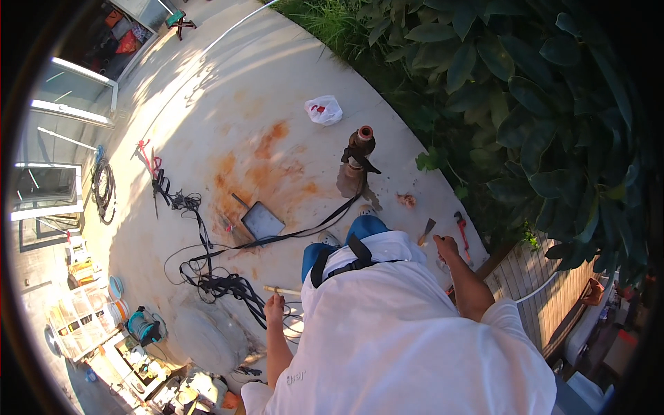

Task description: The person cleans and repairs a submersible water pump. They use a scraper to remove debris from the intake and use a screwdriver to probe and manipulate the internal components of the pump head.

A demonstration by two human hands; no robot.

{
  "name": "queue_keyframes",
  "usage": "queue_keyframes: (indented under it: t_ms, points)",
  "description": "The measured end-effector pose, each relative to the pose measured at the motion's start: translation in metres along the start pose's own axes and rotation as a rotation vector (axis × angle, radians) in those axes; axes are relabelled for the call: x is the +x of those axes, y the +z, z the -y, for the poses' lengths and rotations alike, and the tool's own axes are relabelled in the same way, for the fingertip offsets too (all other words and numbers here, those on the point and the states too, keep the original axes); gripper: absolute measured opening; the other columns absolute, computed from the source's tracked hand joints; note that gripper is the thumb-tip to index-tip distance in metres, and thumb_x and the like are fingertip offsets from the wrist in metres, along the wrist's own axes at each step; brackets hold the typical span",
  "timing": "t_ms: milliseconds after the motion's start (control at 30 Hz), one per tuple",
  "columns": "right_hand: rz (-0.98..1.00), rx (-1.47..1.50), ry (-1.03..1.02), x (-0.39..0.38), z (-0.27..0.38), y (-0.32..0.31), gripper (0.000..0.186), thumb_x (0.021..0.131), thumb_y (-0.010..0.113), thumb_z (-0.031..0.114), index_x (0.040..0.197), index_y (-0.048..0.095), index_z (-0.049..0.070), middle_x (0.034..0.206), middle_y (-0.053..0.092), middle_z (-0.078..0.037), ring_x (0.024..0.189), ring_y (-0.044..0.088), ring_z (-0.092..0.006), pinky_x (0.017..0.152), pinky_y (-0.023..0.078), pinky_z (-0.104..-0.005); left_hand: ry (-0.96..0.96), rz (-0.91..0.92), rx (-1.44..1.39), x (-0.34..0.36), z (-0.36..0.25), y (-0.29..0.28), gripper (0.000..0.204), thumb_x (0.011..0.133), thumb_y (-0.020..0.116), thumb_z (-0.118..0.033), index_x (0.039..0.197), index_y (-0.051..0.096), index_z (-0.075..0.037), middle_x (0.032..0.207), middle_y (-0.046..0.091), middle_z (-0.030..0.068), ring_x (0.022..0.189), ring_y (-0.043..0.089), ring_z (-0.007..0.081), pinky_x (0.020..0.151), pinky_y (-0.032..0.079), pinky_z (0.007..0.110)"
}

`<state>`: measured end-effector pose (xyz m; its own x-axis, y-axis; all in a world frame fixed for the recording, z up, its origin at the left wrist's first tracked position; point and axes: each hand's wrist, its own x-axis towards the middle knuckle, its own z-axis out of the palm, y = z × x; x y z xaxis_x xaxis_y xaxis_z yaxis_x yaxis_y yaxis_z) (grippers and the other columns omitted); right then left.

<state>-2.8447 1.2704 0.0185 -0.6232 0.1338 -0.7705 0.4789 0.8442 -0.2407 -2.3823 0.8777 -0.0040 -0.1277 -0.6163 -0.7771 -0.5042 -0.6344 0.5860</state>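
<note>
My left hand (274, 308) is closed around a pale, wooden-looking stick (283, 290), low on my left side. On the right, my right hand (446, 247) has its fingers curled in; whatever they hold, if anything, is hidden. Just beyond that hand is a scraper (429, 227) with a dark flat blade, and a red pipe wrench (462, 234) lies to its right. Ahead of my feet an upright, rusty metal fitting (361, 143) with a round open top stands on the wet concrete. A grey dustpan (263, 220) rests to the left.
Black straps and cables (232, 288) tangle across the concrete on my left. A white plastic bag (323, 110) lies farther ahead. Leafy bushes (532, 104) border the right, above wooden decking (529, 290). A blue hose reel (144, 325) stands at lower left.
</note>
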Motion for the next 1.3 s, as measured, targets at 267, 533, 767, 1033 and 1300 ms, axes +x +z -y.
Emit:
queue_keyframes:
  t_ms: [267, 533, 767, 1033, 1300]
  points:
    - [-0.023, 0.077, 0.040, 0.000, -0.018, 0.007, 0.045, 0.089, 0.060, 0.044, 0.077, 0.053, 0.001, 0.060, 0.055, -0.009, 0.045, 0.052, -0.0201, 0.041, 0.041, -0.0369, -0.054, -0.011, 0.127, 0.013, 0.007, -0.001, 0.039, 0.098, 0.055, -0.037, 0.099, 0.067, 0.000, 0.071, 0.058, -0.0022, 0.055, 0.046, 0.0059, 0.050, 0.035, 0.022]
    - [0.001, 0.078, -0.008, -0.007, -0.005, 0.009, 0.044, 0.089, 0.060, 0.043, 0.076, 0.053, 0.001, 0.059, 0.054, -0.009, 0.044, 0.051, -0.0199, 0.041, 0.041, -0.0370, -0.037, -0.009, 0.099, 0.013, 0.010, -0.010, 0.039, 0.098, 0.055, -0.037, 0.100, 0.067, 0.000, 0.073, 0.060, -0.0016, 0.059, 0.048, 0.0062, 0.052, 0.036, 0.022]
    - [-0.010, 0.065, -0.083, -0.001, 0.016, 0.013, 0.041, 0.089, 0.060, 0.040, 0.075, 0.053, 0.002, 0.057, 0.053, -0.008, 0.043, 0.051, -0.0197, 0.040, 0.041, -0.0362, -0.020, 0.063, 0.087, 0.005, 0.026, -0.023, 0.033, 0.098, 0.056, -0.031, 0.097, 0.066, 0.000, 0.075, 0.059, -0.0007, 0.064, 0.050, 0.0068, 0.055, 0.038, 0.023]
    - [0.013, 0.023, -0.091, 0.001, 0.036, 0.008, 0.041, 0.088, 0.061, 0.040, 0.077, 0.053, 0.002, 0.056, 0.053, -0.008, 0.042, 0.051, -0.0198, 0.039, 0.041, -0.0361, -0.023, -0.014, -0.029, -0.006, 0.063, -0.031, 0.029, 0.096, 0.057, -0.026, 0.094, 0.066, 0.002, 0.076, 0.058, -0.0012, 0.066, 0.051, 0.0081, 0.058, 0.040, 0.023]
    - [0.007, -0.060, -0.126, 0.007, 0.062, 0.002, 0.043, 0.086, 0.061, 0.044, 0.079, 0.057, 0.001, 0.061, 0.057, -0.010, 0.047, 0.056, -0.0216, 0.041, 0.044, -0.0354, -0.001, -0.015, -0.045, -0.021, 0.085, -0.037, 0.027, 0.094, 0.056, -0.023, 0.098, 0.066, 0.002, 0.076, 0.058, -0.0010, 0.067, 0.049, 0.0076, 0.060, 0.039, 0.023]
